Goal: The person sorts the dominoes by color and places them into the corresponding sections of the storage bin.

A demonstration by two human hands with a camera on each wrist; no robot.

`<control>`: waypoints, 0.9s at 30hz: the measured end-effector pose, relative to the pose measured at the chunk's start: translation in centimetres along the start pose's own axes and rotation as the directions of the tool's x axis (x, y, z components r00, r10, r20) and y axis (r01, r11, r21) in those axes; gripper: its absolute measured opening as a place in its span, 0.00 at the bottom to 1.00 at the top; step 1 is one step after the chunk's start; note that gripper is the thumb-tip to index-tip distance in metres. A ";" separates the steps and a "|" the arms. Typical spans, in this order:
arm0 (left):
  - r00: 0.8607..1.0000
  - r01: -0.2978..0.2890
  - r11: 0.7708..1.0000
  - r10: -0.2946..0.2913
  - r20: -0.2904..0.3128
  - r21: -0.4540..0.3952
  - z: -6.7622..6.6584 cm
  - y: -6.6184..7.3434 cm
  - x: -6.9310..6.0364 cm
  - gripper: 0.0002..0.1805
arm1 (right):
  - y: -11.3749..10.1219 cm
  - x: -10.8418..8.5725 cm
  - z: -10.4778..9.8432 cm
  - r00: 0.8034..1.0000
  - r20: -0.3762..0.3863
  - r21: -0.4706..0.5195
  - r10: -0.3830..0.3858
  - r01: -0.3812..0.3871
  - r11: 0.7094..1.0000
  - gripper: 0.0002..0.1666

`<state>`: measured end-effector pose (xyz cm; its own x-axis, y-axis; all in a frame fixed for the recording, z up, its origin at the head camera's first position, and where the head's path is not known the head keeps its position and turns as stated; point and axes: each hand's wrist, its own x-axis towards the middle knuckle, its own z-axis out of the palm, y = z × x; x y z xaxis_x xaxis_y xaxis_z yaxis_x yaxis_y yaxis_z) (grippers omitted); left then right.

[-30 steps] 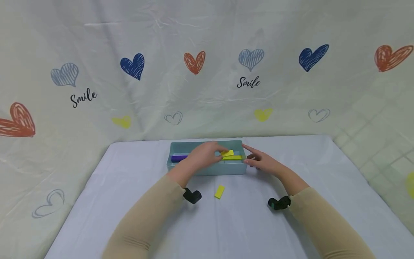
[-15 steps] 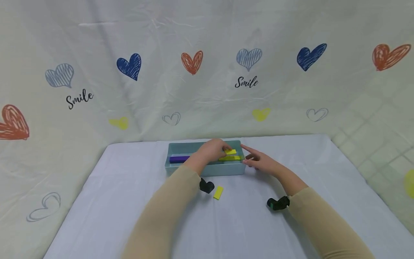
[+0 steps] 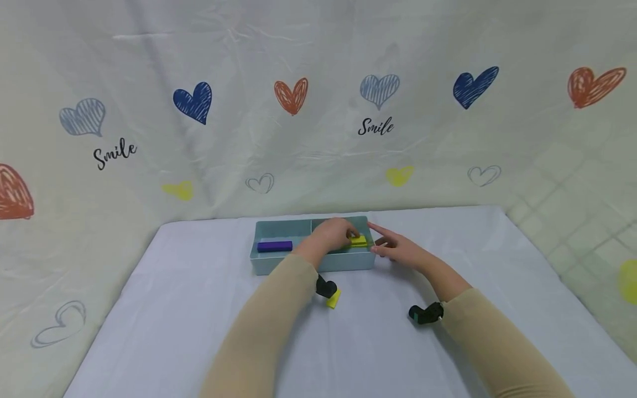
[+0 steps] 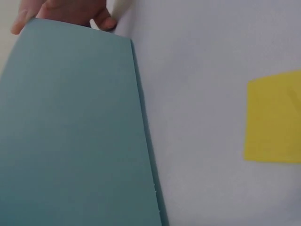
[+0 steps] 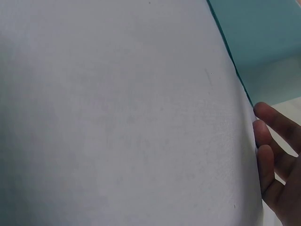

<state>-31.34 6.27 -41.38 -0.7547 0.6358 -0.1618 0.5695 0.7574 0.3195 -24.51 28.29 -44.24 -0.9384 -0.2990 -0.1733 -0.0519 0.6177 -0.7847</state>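
A pale teal box [image 3: 278, 264] with a divider stands near the table's back edge. My left hand [image 3: 332, 233] reaches into its right compartment and pinches a small flat yellow block [image 3: 358, 240], low over other yellow there. The fingertips partly cover that block. At the box's right end my right hand [image 3: 400, 250] rests its fingers against the end wall, index finger towards the back corner. In the left compartment lies a purple bar [image 3: 275, 246]. Another yellow block [image 3: 333, 299] lies on the table in front, partly hidden by the left wrist camera; the left wrist view shows this yellow block [image 4: 274, 120] closer.
A white cloth [image 3: 378, 342] covers the table. Behind it hangs a pale curtain [image 3: 318, 149] printed with hearts. Black wrist cameras sit on both sleeves, the left camera [image 3: 325, 287] just above the loose yellow block.
My left hand has moved right inside the box and lowered the yellow block onto the yellow there, uncovering the purple bar and the divider. My right hand stays at the box's end.
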 end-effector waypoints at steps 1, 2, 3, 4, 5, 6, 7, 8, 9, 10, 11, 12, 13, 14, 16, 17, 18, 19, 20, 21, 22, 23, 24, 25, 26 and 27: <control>1.000 -0.003 1.000 0.003 0.003 0.005 0.0 0.1 -0.1 0.18 | -0.1 0.0 0.0 1.000 0.002 0.005 -0.003 0.003 1.000 0.42; 1.000 -0.005 1.000 0.005 0.007 0.010 -0.1 0.2 -0.2 0.19 | -0.1 -0.1 0.0 1.000 0.002 0.012 -0.006 0.006 1.000 0.42; 1.000 -0.007 1.000 0.007 0.011 0.012 -0.1 0.3 -0.2 0.19 | -0.2 -0.1 0.0 1.000 0.003 0.017 -0.009 0.009 1.000 0.42; 1.000 -0.009 1.000 0.008 0.013 0.012 -0.1 0.3 -0.3 0.19 | -0.2 -0.1 0.0 1.000 0.004 0.022 -0.012 0.012 1.000 0.42; 1.000 -0.010 1.000 0.010 0.015 0.014 -0.2 0.4 -0.4 0.19 | -0.2 -0.1 0.0 1.000 0.005 0.027 -0.013 0.012 1.000 0.42; 1.000 -0.012 1.000 0.012 0.016 0.016 -0.2 0.4 -0.4 0.19 | -0.2 -0.1 0.0 1.000 0.005 0.026 -0.013 0.013 1.000 0.42; 1.000 -0.014 1.000 0.013 0.015 0.016 -0.1 0.4 -0.5 0.19 | -0.2 -0.1 0.0 1.000 0.005 0.026 -0.013 0.013 1.000 0.42; 1.000 -0.014 1.000 0.014 0.015 0.017 -0.1 0.4 -0.4 0.19 | -0.3 -0.1 0.0 1.000 0.005 0.026 -0.012 0.012 1.000 0.42; 1.000 -0.015 1.000 0.015 0.013 0.018 -0.1 0.4 -0.4 0.19 | -0.3 -0.1 0.0 1.000 0.005 0.026 -0.011 0.011 1.000 0.42; 1.000 -0.016 1.000 0.015 0.012 0.017 0.0 0.3 -0.4 0.19 | -0.2 -0.1 0.0 1.000 0.005 0.025 -0.010 0.010 1.000 0.43; 1.000 -0.015 1.000 0.015 0.011 0.017 0.1 0.3 -0.3 0.19 | -0.3 -0.1 0.0 1.000 0.005 0.025 -0.009 0.009 1.000 0.43; 1.000 -0.017 1.000 0.017 0.010 0.017 0.2 0.3 -0.2 0.19 | -0.2 -0.1 0.0 1.000 0.005 0.024 -0.009 0.009 1.000 0.43; 1.000 -0.017 1.000 0.017 0.008 0.016 0.2 0.2 -0.2 0.19 | -0.2 -0.1 0.0 1.000 0.005 0.023 -0.009 0.008 1.000 0.42; 1.000 -0.019 1.000 0.019 0.006 0.017 0.3 0.2 -0.1 0.19 | -0.2 -0.1 0.0 1.000 0.004 0.025 -0.007 0.007 1.000 0.42; 1.000 -0.025 1.000 0.025 0.001 0.018 0.4 0.1 0.0 0.18 | -0.1 0.0 0.0 1.000 0.004 0.020 -0.008 0.008 1.000 0.42; 1.000 -0.027 0.999 0.027 -0.002 0.019 0.5 0.1 0.1 0.18 | -0.1 0.0 0.0 1.000 0.004 0.018 -0.007 0.007 1.000 0.42; 1.000 -0.029 0.999 0.030 -0.005 0.020 0.5 0.1 0.2 0.18 | 0.0 0.0 0.0 1.000 0.004 0.015 -0.008 0.008 1.000 0.42; 0.999 -0.032 0.999 0.032 -0.005 0.022 0.6 0.0 0.2 0.18 | 0.0 0.0 0.0 1.000 0.003 0.016 -0.008 0.008 1.000 0.42; 0.999 -0.034 0.999 0.034 -0.005 0.023 0.6 0.0 0.2 0.18 | 0.1 0.0 0.0 1.000 0.003 0.015 -0.008 0.008 1.000 0.42; 0.999 -0.035 0.999 0.035 -0.003 0.025 0.6 0.0 0.3 0.18 | 0.1 0.1 0.0 1.000 0.004 0.014 -0.009 0.009 1.000 0.42; 0.999 -0.034 0.999 0.034 0.002 0.028 0.6 0.0 0.3 0.19 | 0.1 0.1 0.0 1.000 0.004 0.015 -0.008 0.008 1.000 0.42; 0.999 -0.033 0.999 0.033 0.006 0.030 0.6 0.0 0.3 0.19 | 0.1 0.1 0.0 1.000 0.005 0.016 -0.008 0.008 1.000 0.42; 0.999 -0.032 0.999 0.032 0.011 0.034 0.6 0.1 0.3 0.19 | 0.1 0.1 0.0 1.000 0.004 0.017 -0.007 0.007 1.000 0.42; 0.999 -0.031 0.999 0.031 0.016 0.037 0.6 0.1 0.3 0.19 | 0.2 0.1 0.1 1.000 0.003 0.019 -0.006 0.006 1.000 0.42; 0.999 -0.030 0.999 0.029 0.019 0.040 0.6 0.1 0.3 0.19 | 0.2 0.1 0.1 1.000 0.003 0.019 -0.005 0.005 1.000 0.42; 0.999 -0.029 0.999 0.028 0.022 0.041 0.5 0.2 0.3 0.19 | 0.2 0.1 0.0 1.000 0.003 0.019 -0.003 0.003 1.000 0.42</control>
<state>-31.29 6.68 -41.85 -0.7310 0.6601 -0.1728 0.6043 0.7439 0.2852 -24.55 28.35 -44.43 -0.9373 -0.3030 -0.1722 -0.0485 0.6026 -0.7965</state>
